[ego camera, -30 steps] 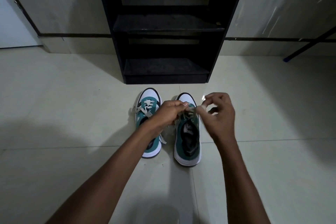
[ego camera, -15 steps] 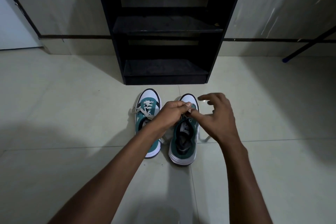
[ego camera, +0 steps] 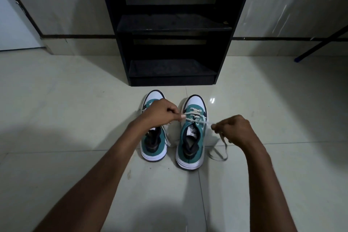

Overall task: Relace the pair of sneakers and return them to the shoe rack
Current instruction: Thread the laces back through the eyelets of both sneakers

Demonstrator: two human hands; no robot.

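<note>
Two teal and white sneakers stand side by side on the floor, toes toward the rack. My left hand (ego camera: 162, 114) hovers over the left sneaker (ego camera: 154, 145) and pinches one end of the right sneaker's white lace (ego camera: 195, 117). My right hand (ego camera: 234, 129) is to the right of the right sneaker (ego camera: 191, 137) and grips the other lace end, stretched taut across the upper eyelets. The loose tail of the lace hangs from my right hand and loops on the floor. The black shoe rack (ego camera: 172, 24) stands just beyond the toes, its shelves bare.
Pale glossy floor tiles (ego camera: 75, 118) surround the shoes. A wall with a dark skirting line runs behind the rack. A dark rod with a blue tip (ego camera: 320, 45) leans at the far right.
My hands have pulled apart from the middle of the right sneaker, left hand going left and right hand going right and down. The lace is now drawn tight between them.
</note>
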